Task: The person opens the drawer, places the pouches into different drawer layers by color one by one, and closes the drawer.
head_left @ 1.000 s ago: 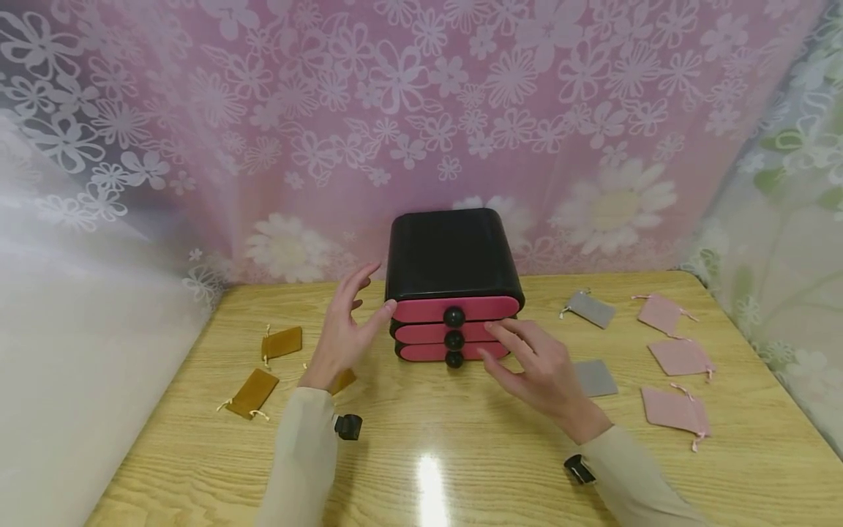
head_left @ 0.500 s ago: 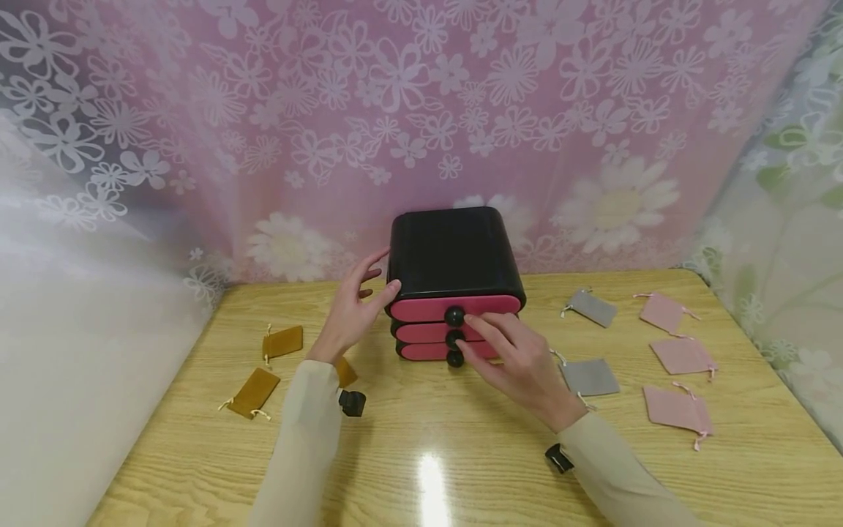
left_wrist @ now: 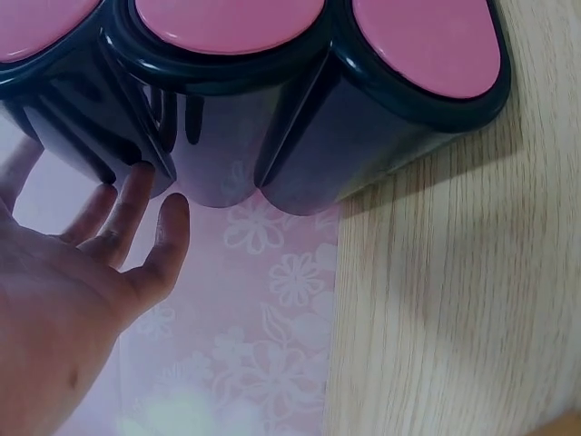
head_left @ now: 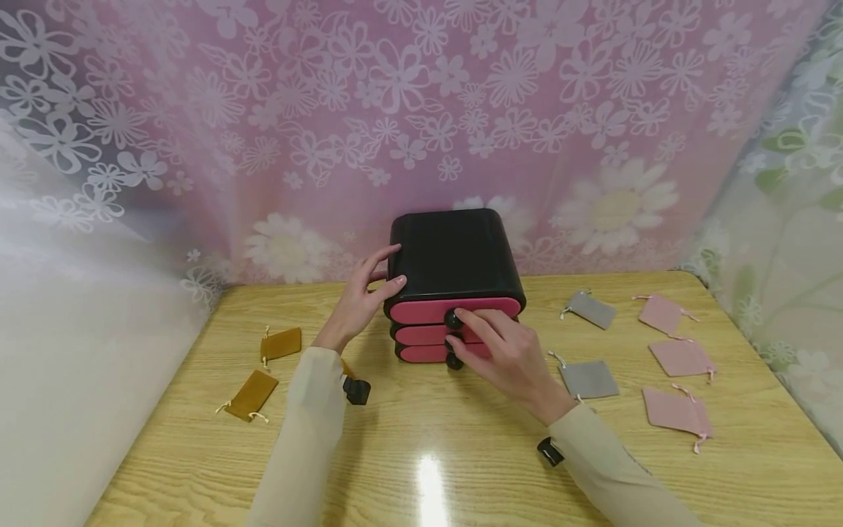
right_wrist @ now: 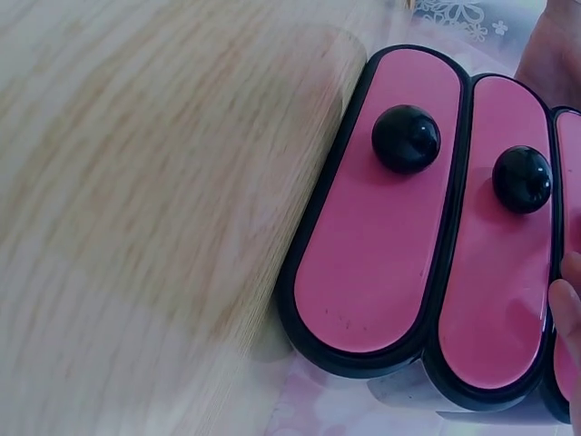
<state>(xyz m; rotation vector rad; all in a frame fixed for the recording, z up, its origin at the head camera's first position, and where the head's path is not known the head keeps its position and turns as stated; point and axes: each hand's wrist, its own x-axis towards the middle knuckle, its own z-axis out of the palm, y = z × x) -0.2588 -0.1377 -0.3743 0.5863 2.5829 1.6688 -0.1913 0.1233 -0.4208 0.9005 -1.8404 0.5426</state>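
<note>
A small black drawer cabinet [head_left: 454, 252] with three pink drawer fronts stands at the back middle of the table. My left hand [head_left: 352, 307] rests on its upper left, the thumb on the top edge and the fingers along the side. In the left wrist view, fingertips [left_wrist: 136, 177] touch the dark side wall. My right hand [head_left: 510, 355] pinches the top drawer knob [head_left: 451, 320], index finger above and thumb below, partly covering the middle knob. In the right wrist view, only fingertips [right_wrist: 567, 309] show beside the top drawer. All three drawers look closed.
Brown drawstring pouches [head_left: 252, 395] lie on the wooden table [head_left: 395, 454] at left, one partly behind the left wrist. Grey pouches [head_left: 589, 379] and pink pouches [head_left: 675, 410] lie at right. A flowered curtain [head_left: 421, 132] hangs behind the cabinet.
My right hand has moved left from the drawer fronts to the top knob and taken hold of it. The left hand has moved right onto the cabinet's upper left edge.
</note>
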